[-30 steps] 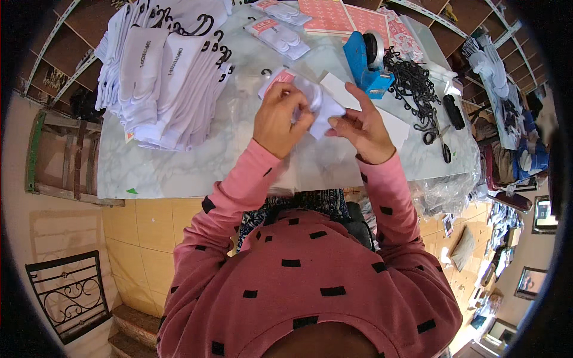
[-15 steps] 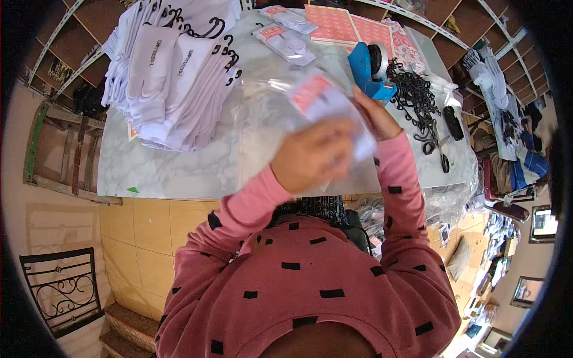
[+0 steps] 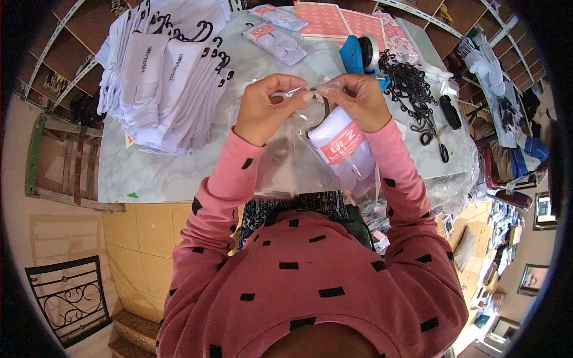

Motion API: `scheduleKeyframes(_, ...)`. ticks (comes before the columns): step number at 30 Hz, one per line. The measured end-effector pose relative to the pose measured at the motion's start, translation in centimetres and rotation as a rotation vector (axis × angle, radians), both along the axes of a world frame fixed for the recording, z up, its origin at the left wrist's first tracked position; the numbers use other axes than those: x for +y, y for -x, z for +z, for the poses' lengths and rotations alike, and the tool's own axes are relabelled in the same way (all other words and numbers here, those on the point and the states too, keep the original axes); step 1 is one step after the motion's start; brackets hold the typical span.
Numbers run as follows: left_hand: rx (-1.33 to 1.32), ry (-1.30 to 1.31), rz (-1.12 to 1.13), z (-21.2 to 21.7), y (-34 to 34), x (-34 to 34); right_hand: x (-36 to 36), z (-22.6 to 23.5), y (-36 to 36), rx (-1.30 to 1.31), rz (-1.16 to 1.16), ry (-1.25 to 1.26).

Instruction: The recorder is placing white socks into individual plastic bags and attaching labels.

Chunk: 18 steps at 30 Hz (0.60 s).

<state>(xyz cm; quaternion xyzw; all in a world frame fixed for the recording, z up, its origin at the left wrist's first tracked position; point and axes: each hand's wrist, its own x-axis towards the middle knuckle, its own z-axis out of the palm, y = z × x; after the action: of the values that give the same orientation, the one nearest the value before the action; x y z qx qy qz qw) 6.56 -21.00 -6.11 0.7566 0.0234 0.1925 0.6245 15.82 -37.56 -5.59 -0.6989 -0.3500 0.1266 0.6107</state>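
Observation:
Both hands are at the table's front, pinching clear plastic near a black hook (image 3: pixel 326 107). My left hand (image 3: pixel 267 107) has thumb and finger closed on the edge of a clear plastic bag (image 3: pixel 280 158). Beside it, my right hand (image 3: pixel 364 101) pinches the bag's top close to the hook. Under the right hand hangs a folded pair of white socks (image 3: pixel 358 170) with a red-pink paper label (image 3: pixel 340 143), tilted and seen through plastic. Whether any fingertip touches the hook itself is hard to tell.
At the left stands a large stack of white socks (image 3: pixel 161 95) with black hooks. Bagged socks (image 3: pixel 277 43) and pink printed sheets (image 3: pixel 319 21) lie at the back. On the right are a blue tape dispenser (image 3: pixel 352 55), a heap of black hooks (image 3: pixel 409 89) and scissors (image 3: pixel 440 143).
The labelled socks have swung down to hang below my right hand. My left hand has moved up and left, off the socks, onto the plastic. My right hand has shifted slightly left.

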Motion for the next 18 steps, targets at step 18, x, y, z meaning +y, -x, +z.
scheduleKeyframes(18,-0.029,0.495,-0.221,-3.3,0.4,-1.7,1.7,0.8,3.0,-0.290,-0.289,0.101)
